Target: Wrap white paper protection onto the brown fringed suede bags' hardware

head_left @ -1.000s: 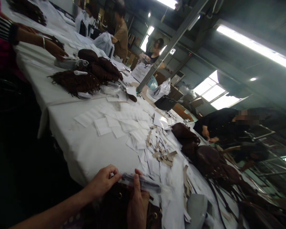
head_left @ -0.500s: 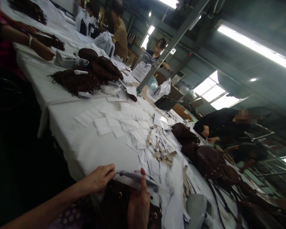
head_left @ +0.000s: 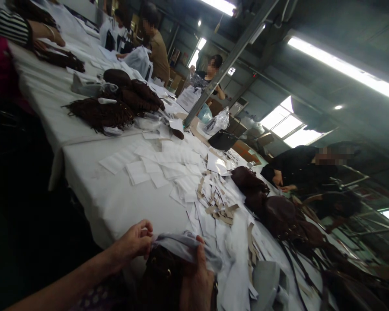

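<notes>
Close to my body, a dark brown bag with gold-coloured rings stands at the near table edge. A greyish, see-through plastic wrap lies across its top. My left hand pinches the left end of the wrap, thumb and fingers pressed together. On the other side, my right hand is closed on the wrap, its thumb raised and its palm against the bag. The bag's lower part is dark and partly hidden by my forearm and right hand.
Loose white sheets and brown-grey strips cover the white-clothed table. Brown bags line the right; fringed brown bags lie farther left. A metal post rises mid-table. Several people work around it, one person's hand at upper left.
My right hand has shifted slightly right, and the wrap looks fuller across the bag's top. My left fingers have curled more. At upper left, a person's arm has drawn back.
</notes>
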The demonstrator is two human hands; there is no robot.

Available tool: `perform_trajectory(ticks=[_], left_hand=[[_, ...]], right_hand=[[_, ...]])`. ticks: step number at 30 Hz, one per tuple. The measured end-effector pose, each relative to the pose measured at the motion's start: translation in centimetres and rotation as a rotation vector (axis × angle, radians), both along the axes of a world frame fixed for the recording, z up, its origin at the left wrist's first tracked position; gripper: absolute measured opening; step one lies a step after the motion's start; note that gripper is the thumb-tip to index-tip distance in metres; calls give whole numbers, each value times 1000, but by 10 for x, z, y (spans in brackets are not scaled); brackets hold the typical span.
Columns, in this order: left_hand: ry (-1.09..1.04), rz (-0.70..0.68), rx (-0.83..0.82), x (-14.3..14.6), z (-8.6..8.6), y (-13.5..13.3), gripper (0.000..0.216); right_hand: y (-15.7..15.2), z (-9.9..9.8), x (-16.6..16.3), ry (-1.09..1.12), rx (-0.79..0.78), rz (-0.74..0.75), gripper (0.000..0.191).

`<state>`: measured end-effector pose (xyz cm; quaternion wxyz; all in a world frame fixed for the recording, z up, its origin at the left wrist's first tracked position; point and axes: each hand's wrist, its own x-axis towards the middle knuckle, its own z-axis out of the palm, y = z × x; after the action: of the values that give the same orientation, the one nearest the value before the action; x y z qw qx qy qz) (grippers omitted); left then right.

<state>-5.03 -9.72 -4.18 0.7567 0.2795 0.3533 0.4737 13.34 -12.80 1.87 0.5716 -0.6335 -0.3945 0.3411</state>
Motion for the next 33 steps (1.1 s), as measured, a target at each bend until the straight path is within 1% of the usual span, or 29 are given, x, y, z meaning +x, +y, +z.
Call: perform_trajectory(ticks=[2, 4, 7, 11, 14, 17, 21, 25, 28, 31, 33], left_hand=[[3, -55, 16, -3, 1, -1, 36], [104, -143, 80, -6, 0, -1, 43], [245, -210, 169, -9, -7, 1, 49], [355, -218, 171, -9, -16, 1, 53], [395, -191, 145, -9, -23, -1, 53], [388, -168, 121, -10, -31, -4, 53], [398, -176, 112, -14, -40, -5, 53], [448, -141, 129, -14, -43, -7, 57], [479, -114, 160, -12, -45, -7, 60], [520, -147, 209, -12, -46, -5, 59], [559, -225, 220, -15, -45, -4, 60]], right_hand=[[-2, -1, -1, -20, 12, -42, 59], [-2, 0, -6, 49, -3, -58, 59], [-1, 6, -13, 279, -21, -81, 61], [-3, 20, -5, 519, 57, -143, 53], [-8, 26, 8, 514, 86, -147, 50], [-13, 26, 20, 490, 92, -138, 55], [-19, 28, 32, 486, 121, -120, 51], [-27, 29, 42, 418, 136, -191, 50], [-33, 27, 45, 371, 141, -235, 53], [-37, 26, 45, 358, 155, -257, 59], [-39, 27, 45, 357, 176, -270, 59]])
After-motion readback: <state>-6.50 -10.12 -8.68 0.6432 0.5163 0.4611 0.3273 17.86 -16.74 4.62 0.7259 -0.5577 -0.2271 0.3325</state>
